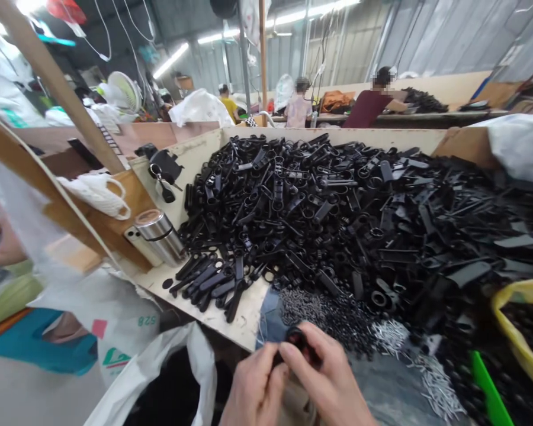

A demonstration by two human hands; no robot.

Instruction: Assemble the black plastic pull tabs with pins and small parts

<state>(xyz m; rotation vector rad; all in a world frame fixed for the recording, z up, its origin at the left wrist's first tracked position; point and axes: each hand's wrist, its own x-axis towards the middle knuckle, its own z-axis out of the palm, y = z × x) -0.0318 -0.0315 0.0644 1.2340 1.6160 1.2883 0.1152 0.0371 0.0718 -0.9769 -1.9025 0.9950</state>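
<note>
My left hand [260, 378] and my right hand [322, 373] meet at the table's front edge, fingers closed around one small black plastic part [296, 336]. Its rounded end shows above my fingertips; the rest is hidden in my grip. Just beyond my hands lie a heap of small grey pieces [299, 305] and some tiny black pieces [349, 322]. To their right are white pin-like pieces [389, 336]. A huge pile of black plastic parts [311, 201], many with rings and flat handles, covers the table. Several longer black parts [211, 281] lie in a row at the left.
A steel flask [160, 235] and keys [162, 183] are at the left by a wooden post. Below stands an open white sack [204, 361] with dark contents. At right are a yellow-rimmed bag [504, 296] and a green strip [488, 384]. Other people work further back.
</note>
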